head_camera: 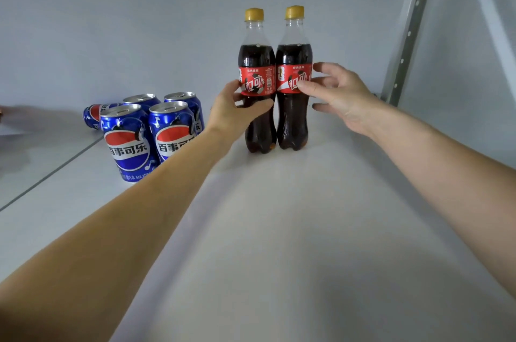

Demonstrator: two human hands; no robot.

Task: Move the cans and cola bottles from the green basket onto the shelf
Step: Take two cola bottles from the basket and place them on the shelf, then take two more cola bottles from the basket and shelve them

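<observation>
Two cola bottles with yellow caps and red labels stand upright side by side on the white shelf (279,230). My left hand (231,110) is wrapped around the left bottle (257,62) at its waist. My right hand (337,93) is beside the right bottle (293,57), fingers spread, with the fingertips touching its label. Several blue Pepsi cans (127,140) stand in a cluster at the left of the shelf, and one more can (93,114) lies on its side behind them. The green basket is out of view.
A grey perforated metal upright (407,34) rises at the right rear of the shelf. A white back wall closes the shelf behind the bottles. A seam in the shelf surface runs diagonally at the left.
</observation>
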